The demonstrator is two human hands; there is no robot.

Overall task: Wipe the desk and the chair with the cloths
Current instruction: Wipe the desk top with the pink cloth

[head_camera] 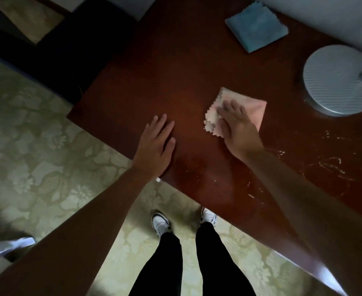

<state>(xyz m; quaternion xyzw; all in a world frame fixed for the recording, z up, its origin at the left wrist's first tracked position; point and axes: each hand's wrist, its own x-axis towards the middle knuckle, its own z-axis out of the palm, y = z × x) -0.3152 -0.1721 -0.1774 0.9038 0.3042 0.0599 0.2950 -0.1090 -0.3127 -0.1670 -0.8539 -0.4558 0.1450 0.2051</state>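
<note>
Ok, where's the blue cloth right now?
In the head view the blue cloth lies flat at the desk's far edge, upper right, beyond the pink cloth and left of the round grey base.

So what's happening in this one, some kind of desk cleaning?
Yes. A person stands at a dark wooden desk, right hand pressed flat on a pink cloth, apparently wiping. The left hand rests flat on the bare desk near its front edge. A folded blue cloth lies untouched farther back, beside a round grey lamp base. Pale smears remain on the desk to the right.
</note>
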